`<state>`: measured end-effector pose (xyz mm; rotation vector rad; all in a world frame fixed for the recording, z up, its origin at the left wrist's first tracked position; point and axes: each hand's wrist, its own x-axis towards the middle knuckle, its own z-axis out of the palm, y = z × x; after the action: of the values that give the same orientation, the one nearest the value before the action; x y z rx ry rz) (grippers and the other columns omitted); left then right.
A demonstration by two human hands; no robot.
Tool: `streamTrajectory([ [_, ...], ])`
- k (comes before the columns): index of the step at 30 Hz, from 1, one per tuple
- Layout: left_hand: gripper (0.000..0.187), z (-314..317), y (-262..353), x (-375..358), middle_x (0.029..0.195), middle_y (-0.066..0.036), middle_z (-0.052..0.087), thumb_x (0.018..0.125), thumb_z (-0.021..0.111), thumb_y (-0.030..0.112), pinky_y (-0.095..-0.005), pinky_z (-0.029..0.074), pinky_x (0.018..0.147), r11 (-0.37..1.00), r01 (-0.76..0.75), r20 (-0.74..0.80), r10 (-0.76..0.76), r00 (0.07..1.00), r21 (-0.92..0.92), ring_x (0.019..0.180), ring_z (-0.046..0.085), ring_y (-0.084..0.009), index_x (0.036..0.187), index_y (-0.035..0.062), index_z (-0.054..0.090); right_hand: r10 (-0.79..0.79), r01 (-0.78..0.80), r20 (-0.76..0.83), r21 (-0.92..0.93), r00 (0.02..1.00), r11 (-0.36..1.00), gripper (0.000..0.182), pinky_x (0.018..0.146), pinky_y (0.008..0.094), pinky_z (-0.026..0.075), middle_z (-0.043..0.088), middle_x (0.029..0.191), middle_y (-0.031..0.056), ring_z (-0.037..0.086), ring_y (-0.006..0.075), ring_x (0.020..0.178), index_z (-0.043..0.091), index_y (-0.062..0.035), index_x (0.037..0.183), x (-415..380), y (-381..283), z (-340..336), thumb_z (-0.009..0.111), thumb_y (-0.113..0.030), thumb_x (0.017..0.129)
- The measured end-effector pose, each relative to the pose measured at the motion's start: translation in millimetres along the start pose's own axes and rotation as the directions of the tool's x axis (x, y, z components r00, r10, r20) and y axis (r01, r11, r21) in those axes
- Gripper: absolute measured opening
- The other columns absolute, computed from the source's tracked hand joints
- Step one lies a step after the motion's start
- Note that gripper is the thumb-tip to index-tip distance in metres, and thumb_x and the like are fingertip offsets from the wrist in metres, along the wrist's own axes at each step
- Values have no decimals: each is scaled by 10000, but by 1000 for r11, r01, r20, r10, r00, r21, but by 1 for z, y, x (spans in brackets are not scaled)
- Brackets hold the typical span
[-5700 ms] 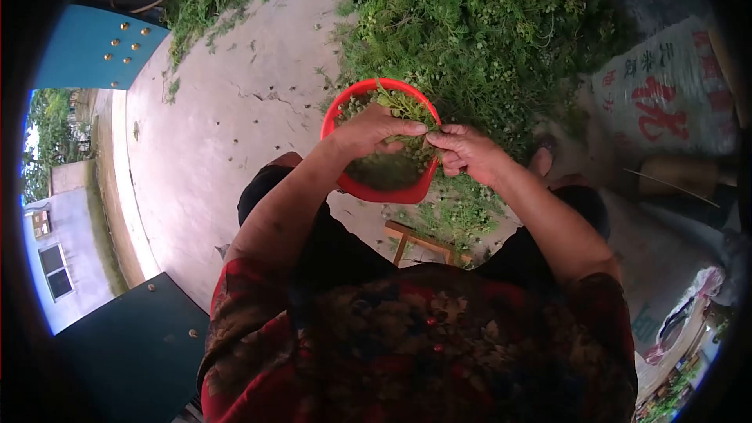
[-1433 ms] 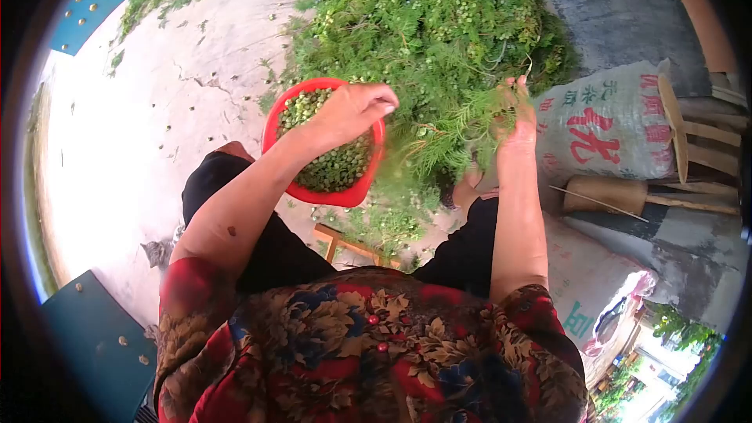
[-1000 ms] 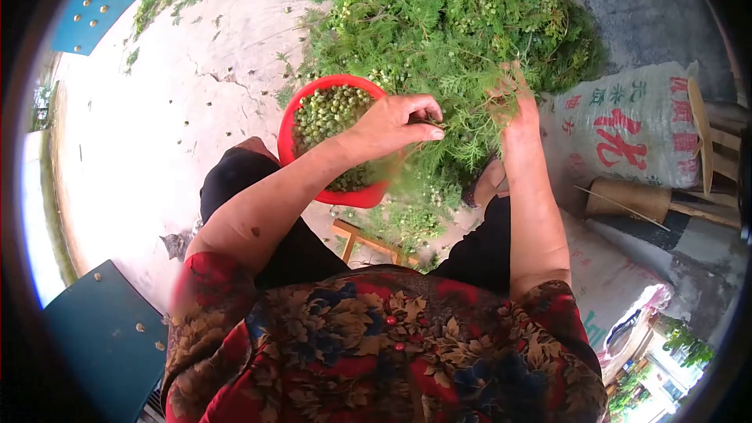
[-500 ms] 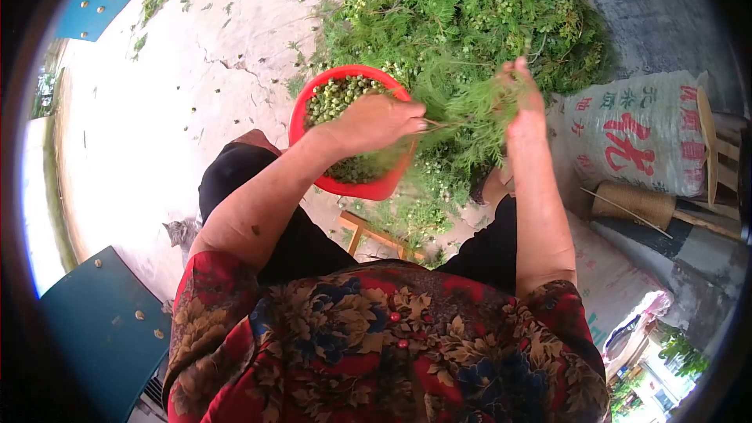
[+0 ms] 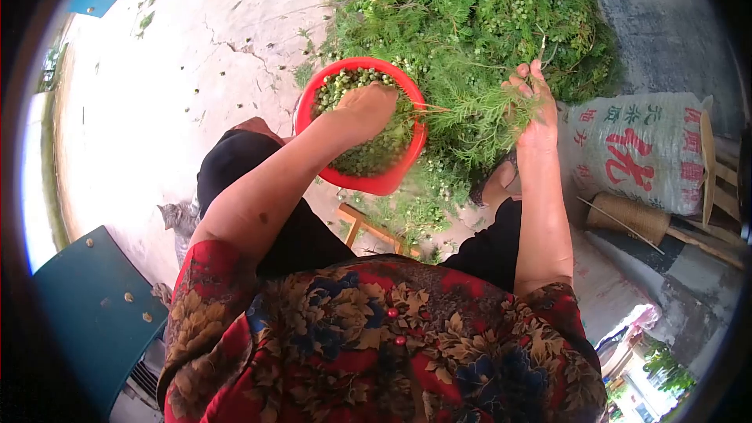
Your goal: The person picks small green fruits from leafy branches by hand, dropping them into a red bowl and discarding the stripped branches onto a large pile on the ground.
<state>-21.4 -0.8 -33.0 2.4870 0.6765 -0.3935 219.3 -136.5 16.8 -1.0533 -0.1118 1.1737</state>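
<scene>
The red basin [image 5: 377, 186] sits in front of the person, near the bent left knee, and holds many small round green fruits [image 5: 368, 158], blurred in its nearer part. The left hand [image 5: 368, 110] is over the basin, back of the hand up; its fingers point down and are hidden, so whether they pinch anything cannot be told.

To the right of the basin, the right hand [image 5: 536, 110] is raised with the fingers curled around a feathery green sprig [image 5: 489, 121]. The sprig's leaves spread toward the basin, and thin brown stems reach its right rim. A pale twig tip shows just past the right fingertips.

Beyond the basin and to its right lies a large heap of green branches [image 5: 470, 16], dotted with similar fruits. Loose leafy bits lie on the floor between the basin and the person's right foot [image 5: 497, 184]. On the near side of the basin, part of a wooden frame [image 5: 376, 229] shows between the legs.

Well to the right of the basin stands a pale sack [image 5: 642, 153] with red and green characters; just nearer the person is a brown roll [image 5: 627, 215] with a thin stick across it. Left of the basin and nearer the person, a grey cat [image 5: 180, 219] is beside a studded teal panel [image 5: 94, 298].
</scene>
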Motion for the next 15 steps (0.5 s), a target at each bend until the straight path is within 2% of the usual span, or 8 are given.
streamTrajectory([
  [3, 191, 1, -2, 6, 966, -235, 596, 830, 490, 108, -423, 492, 721, 999, -18, -97, 22, 995, 39, 872, 607, -375, 957, -26, 538, -36, 31, 135, 33, 990, 999, 278, 532, 234, 379, 383, 578, -69, 451, 93, 580, 504, -138, 806, 4, -7, -8, 531, -393, 912],
  [4, 204, 0, 0, 6, 979, -241, 597, 835, 497, 116, -417, 493, 721, 998, -25, -99, 30, 995, 55, 874, 607, -377, 975, -24, 545, -63, 59, 90, 46, 994, 997, 278, 544, 235, 385, 385, 578, -68, 447, 96, 579, 505, -137, 800, 5, -10, -9, 534, -390, 911],
  [5, 234, -2, 1, 5, 988, -238, 599, 842, 510, 143, -408, 492, 718, 983, 12, -50, -21, 999, -181, 877, 609, -366, 1005, -22, 546, -91, 88, 43, 61, 995, 994, 278, 557, 235, 391, 386, 577, -67, 444, 99, 579, 505, -136, 794, 5, -13, -10, 536, -387, 910],
  [7, 299, -34, 20, -12, 1007, -233, 603, 856, 537, 196, -391, 492, 711, 792, 113, 81, -80, 994, -601, 883, 613, -344, 1065, -16, 547, -109, 114, -93, 55, 990, 992, 268, 576, 246, 409, 434, 613, -45, 473, 123, 601, 514, -137, 780, 6, -23, -14, 542, -368, 912],
  [10, 326, -15, 6, 2, 1066, -225, 564, 880, 519, 223, -445, 471, 789, 939, -210, -160, 171, 972, -273, 909, 605, -332, 1144, 32, 534, -163, 144, -309, -85, 937, 986, 259, 592, 247, 417, 506, 690, -15, 518, 142, 641, 517, -143, 764, 4, -25, -11, 535, -349, 919],
  [11, 304, -10, 3, 5, 1018, -215, 581, 880, 527, 251, -431, 454, 791, 943, -180, -154, 141, 978, -281, 919, 590, -328, 1083, 29, 571, -159, 139, -255, -97, 954, 986, 210, 587, 265, 448, 565, 775, 10, 563, 161, 696, 549, -147, 790, 3, -24, -17, 554, -318, 910],
  [14, 267, -40, 13, -2, 922, -209, 608, 859, 538, 255, -408, 464, 754, 800, -88, 22, 126, 992, -593, 845, 597, -338, 968, 23, 612, -174, 186, -186, 48, 967, 981, 178, 574, 277, 481, 573, 755, -6, 570, 137, 687, 557, -118, 838, 9, -34, -41, 555, -281, 912],
  [15, 258, -42, 9, -1, 889, -205, 613, 851, 542, 256, -403, 466, 742, 752, -41, 2, 56, 998, -657, 825, 600, -338, 940, 27, 619, -214, 229, -93, 194, 972, 954, 91, 493, 272, 458, 614, 839, -23, 573, 129, 680, 599, -171, 883, 26, -40, -78, 591, -262, 883],
])
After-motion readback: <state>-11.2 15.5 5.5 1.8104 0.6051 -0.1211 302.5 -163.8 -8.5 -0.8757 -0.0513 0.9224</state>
